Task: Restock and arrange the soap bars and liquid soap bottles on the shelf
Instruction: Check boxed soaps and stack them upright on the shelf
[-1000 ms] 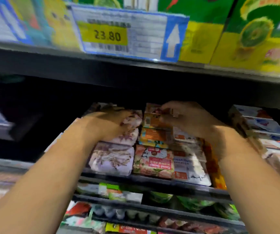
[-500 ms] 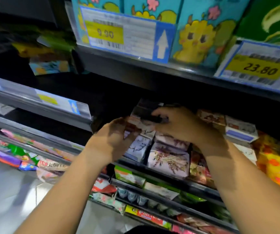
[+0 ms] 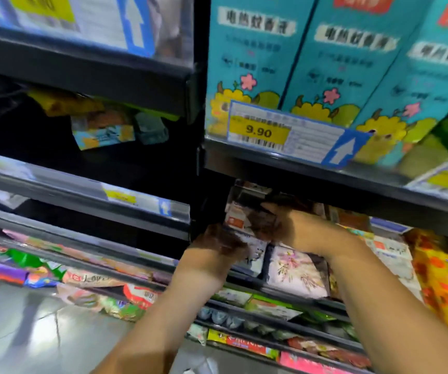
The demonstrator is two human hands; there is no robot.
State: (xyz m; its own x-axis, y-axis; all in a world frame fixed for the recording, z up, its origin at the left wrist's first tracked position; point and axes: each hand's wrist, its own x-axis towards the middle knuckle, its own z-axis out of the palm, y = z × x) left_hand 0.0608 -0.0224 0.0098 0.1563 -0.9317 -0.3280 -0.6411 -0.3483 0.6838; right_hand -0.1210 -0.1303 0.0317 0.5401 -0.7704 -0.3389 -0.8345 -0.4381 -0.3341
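Soap bar packs are stacked on the dark shelf [image 3: 293,292] under the teal boxes. A floral pink soap pack [image 3: 297,271] stands at the front. At the row's left end is a pile of white soap boxes with orange labels [image 3: 235,218]. My left hand [image 3: 217,245] curls round the pile's lower left side. My right hand [image 3: 294,228] reaches in from the right and grips the boxes near the top. The fingertips are dark and blurred. No liquid soap bottles can be made out.
Teal cartoon boxes [image 3: 258,49] fill the shelf above, with a 9.90 price tag [image 3: 260,130] just over my hands. Orange-yellow packs [image 3: 444,287] lie to the right. Lower shelves hold packets [image 3: 244,342]. The left bay has colourful packets [image 3: 28,261] above grey floor [image 3: 28,336].
The view has swung left and closer. Both hands moved from the middle soap rows to the pile at the row's left end, the left hand dropping lower on its side.
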